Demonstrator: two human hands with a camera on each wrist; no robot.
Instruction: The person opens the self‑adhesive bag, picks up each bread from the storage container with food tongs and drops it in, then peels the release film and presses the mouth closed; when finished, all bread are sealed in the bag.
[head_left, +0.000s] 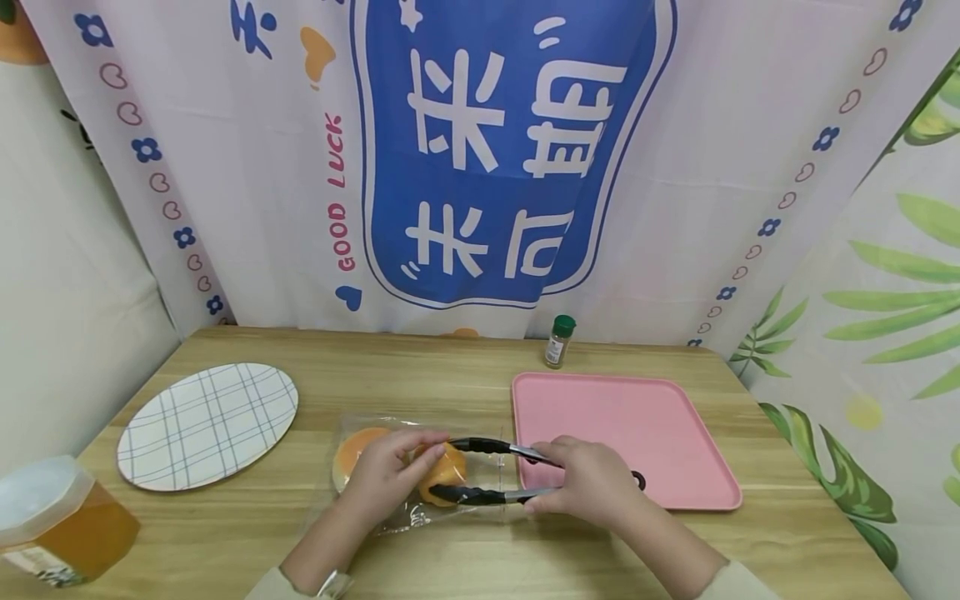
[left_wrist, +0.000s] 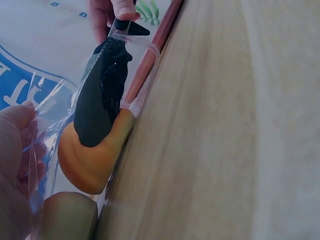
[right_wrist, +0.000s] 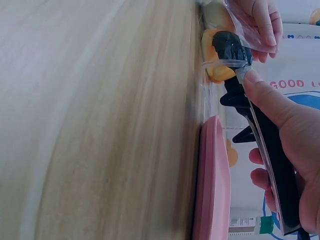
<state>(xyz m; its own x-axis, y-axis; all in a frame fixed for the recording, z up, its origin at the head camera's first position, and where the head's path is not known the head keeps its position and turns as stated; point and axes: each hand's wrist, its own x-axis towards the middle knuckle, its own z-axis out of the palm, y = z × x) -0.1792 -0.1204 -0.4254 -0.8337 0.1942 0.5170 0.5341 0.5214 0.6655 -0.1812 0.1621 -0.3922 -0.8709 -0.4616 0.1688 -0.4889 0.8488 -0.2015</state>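
Note:
My right hand (head_left: pixel 588 479) grips a pair of tongs (head_left: pixel 483 497) with black tips and metal arms. The tongs' two tips lie on either side of a golden bun (left_wrist: pixel 82 162) in a clear plastic bag (head_left: pixel 408 521). With thumb and fingers, my left hand (head_left: pixel 382 475) pinches the bag's film above the buns. A second bun (head_left: pixel 352 450) lies further left in the bag, partly covered by the left hand. In the right wrist view, the tongs reach in through the bag's opening.
A pink tray (head_left: pixel 622 425) lies right of the bag, partly beneath the tongs and right hand. Behind it stands a green-capped shaker (head_left: pixel 558 340). On the left are an oval checked plate (head_left: pixel 210 425) and a jar (head_left: pixel 90 521) of amber liquid, near the table's edge.

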